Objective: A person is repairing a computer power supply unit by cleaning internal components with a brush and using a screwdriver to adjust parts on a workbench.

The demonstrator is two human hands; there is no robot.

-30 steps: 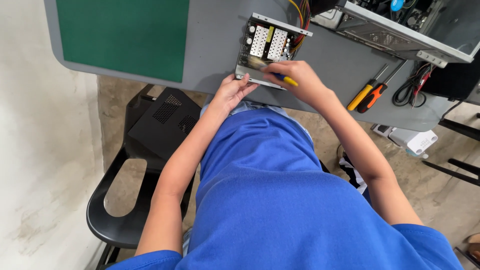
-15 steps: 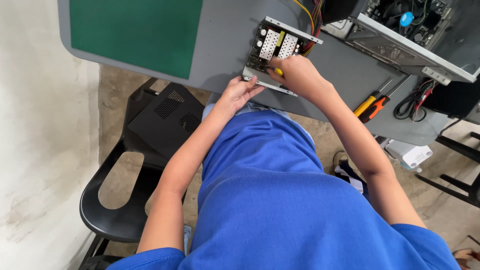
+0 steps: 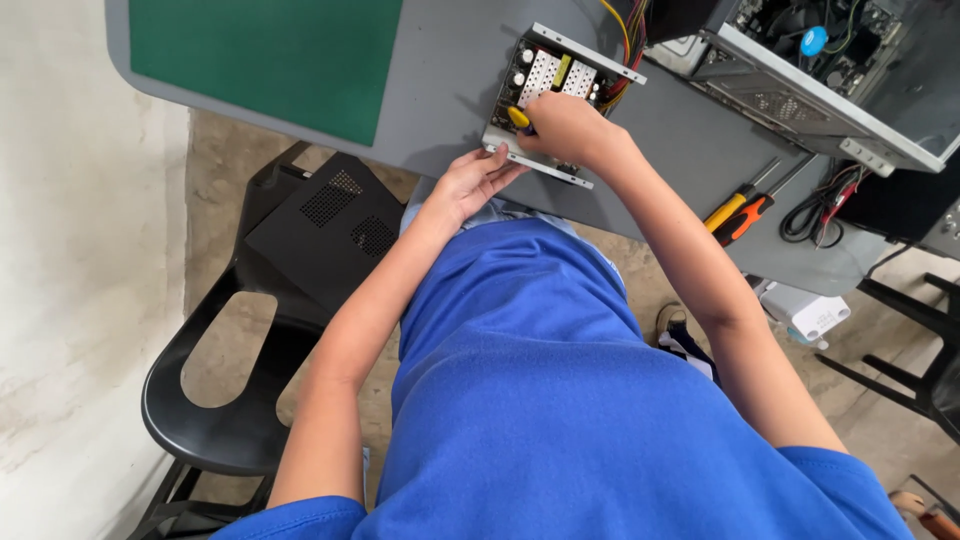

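Both hands at an opened power supply unit (image 3: 555, 95) near the edge of the grey tabletop (image 3: 440, 100).

The right hand (image 3: 565, 130), arm stretched forward, is closed around a yellow-handled screwdriver (image 3: 518, 118) over the unit's board; its tip is hidden by the fist. The left hand (image 3: 470, 180), fingers loosely spread, rests against the unit's near metal edge, holding nothing. Two spare screwdrivers (image 3: 742, 208) lie to the right. The computer case (image 3: 830, 80) is cut off at the top.
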